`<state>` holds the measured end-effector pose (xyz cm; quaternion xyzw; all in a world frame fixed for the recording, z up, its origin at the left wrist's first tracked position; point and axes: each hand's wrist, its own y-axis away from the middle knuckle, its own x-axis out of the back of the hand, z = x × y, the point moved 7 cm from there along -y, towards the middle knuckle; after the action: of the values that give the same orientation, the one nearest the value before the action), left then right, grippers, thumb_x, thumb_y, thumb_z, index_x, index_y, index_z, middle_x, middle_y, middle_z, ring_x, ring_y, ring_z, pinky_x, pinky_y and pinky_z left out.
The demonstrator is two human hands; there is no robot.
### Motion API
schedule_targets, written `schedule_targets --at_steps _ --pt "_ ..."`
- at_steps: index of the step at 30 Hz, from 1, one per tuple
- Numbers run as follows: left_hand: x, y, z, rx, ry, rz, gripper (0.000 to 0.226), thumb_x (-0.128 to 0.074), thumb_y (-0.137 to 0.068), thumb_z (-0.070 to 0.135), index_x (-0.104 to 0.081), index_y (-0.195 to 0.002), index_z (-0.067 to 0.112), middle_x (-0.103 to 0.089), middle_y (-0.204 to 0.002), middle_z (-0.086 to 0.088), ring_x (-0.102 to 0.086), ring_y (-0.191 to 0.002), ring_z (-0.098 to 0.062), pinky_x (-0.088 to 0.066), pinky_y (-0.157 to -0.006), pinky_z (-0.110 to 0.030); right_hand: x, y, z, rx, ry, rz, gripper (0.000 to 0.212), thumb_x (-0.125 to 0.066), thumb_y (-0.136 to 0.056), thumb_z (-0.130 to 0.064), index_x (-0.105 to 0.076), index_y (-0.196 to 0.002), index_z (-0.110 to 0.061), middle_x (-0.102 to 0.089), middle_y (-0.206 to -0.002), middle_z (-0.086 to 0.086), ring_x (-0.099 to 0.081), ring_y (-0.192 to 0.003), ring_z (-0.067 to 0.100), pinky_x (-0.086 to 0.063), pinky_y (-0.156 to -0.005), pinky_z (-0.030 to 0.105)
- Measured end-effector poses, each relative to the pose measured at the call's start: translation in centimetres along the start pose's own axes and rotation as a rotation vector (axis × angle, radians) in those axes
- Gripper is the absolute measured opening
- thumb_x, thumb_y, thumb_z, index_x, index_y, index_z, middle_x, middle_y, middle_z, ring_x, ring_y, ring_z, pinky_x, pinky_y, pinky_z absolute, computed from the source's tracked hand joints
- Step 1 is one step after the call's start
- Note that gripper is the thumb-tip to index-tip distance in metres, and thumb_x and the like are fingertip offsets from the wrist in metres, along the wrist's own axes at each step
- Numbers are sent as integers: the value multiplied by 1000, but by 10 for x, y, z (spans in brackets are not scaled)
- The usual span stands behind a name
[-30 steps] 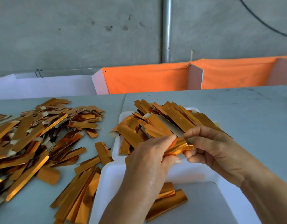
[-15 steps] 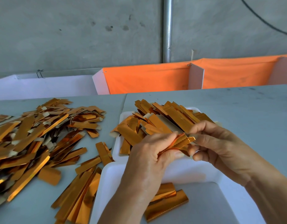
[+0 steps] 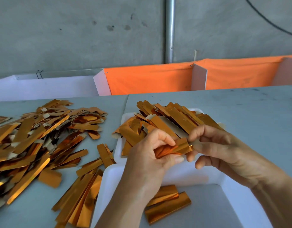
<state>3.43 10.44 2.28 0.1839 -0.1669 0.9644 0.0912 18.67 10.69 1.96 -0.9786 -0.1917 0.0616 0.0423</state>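
Nearest, in a white plastic tray (image 3: 240, 203): two folded orange-gold foil pieces (image 3: 168, 209). Above, pinched between left grip (image 3: 152, 158) and right grip (image 3: 224, 150): a creased orange-gold foil strip (image 3: 179, 146), mid-air. Farther, heaped in a second white tray (image 3: 118, 150): more strips (image 3: 166, 119). Left, loose on the grey counter (image 3: 240, 109): another pile (image 3: 43, 137).

The left hand (image 3: 150, 159) is covering one end of the gold strip (image 3: 179, 146) it's pinching, and its wrist is hiding part of the folded pieces (image 3: 168, 209) below it.
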Motion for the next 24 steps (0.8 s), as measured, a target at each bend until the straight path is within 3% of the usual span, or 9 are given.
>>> schedule_targets --at_steps 11,13,15,18,24 --pt "-3 2 6 -92 -177 -12 28 -78 -73 26 -59 -90 37 -66 -103 25 -60 -98 7 -51 -82 -15 1 -3 7 -33 83 100 9 -71 -66 -12 -63 -71 -14 -51 -54 13 -49 -44 18 -44 -44 22" --pt "-2 3 9 -113 -217 8 27 -78 -74 26 -59 -91 38 -66 -102 25 -60 -97 8 -50 -81 -13 2 -3 9 -48 42 105 13 -76 -71 -7 -64 -73 -14 -52 -55 13 -50 -44 19 -45 -44 23" --pt "0 3 11 -121 -205 27 26 -78 -74 24 -60 -88 37 -66 -100 26 -60 -95 9 -49 -80 -9 1 -3 8 -57 -95 74 4 -66 -77 -12 -65 -80 -11 -54 -60 14 -55 -48 19 -48 -46 23" --pt "2 2 11 -109 -159 42 26 -78 -74 21 -60 -85 35 -66 -100 28 -60 -93 11 -48 -80 -7 1 -2 9 -89 -247 34 17 -58 -77 -18 -66 -88 -7 -56 -70 13 -59 -55 19 -52 -48 26" --pt "2 3 10 -93 -142 20 26 -78 -74 20 -60 -86 35 -65 -99 28 -60 -94 12 -46 -78 -3 -2 -4 14 -135 -285 60 6 -63 -80 -9 -68 -78 -8 -54 -61 9 -56 -49 13 -51 -43 21"
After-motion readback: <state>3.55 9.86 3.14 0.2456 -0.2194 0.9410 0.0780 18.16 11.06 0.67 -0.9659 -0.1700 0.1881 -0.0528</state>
